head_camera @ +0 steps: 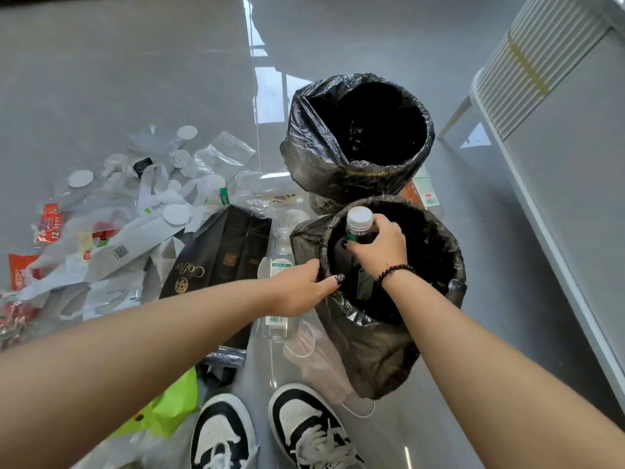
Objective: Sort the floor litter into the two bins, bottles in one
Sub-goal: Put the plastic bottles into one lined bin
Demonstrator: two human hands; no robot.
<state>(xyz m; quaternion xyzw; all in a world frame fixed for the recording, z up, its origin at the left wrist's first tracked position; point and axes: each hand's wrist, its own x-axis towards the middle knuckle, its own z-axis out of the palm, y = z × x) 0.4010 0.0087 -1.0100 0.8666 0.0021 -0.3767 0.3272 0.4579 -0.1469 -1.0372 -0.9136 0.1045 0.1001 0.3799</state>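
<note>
Two bins lined with black bags stand on the grey floor: a far bin and a near bin. My right hand grips a dark bottle with a white cap, upright over the near bin's opening. My left hand pinches the near bin's left rim and liner. A clear plastic bottle lies on the floor just left of that bin, partly hidden under my left hand. Litter of plastic bags, white discs and wrappers spreads to the left.
A black coffee bag lies beside the clear bottle. A face mask rests by my shoes. A green bag sits at lower left. White furniture runs along the right side.
</note>
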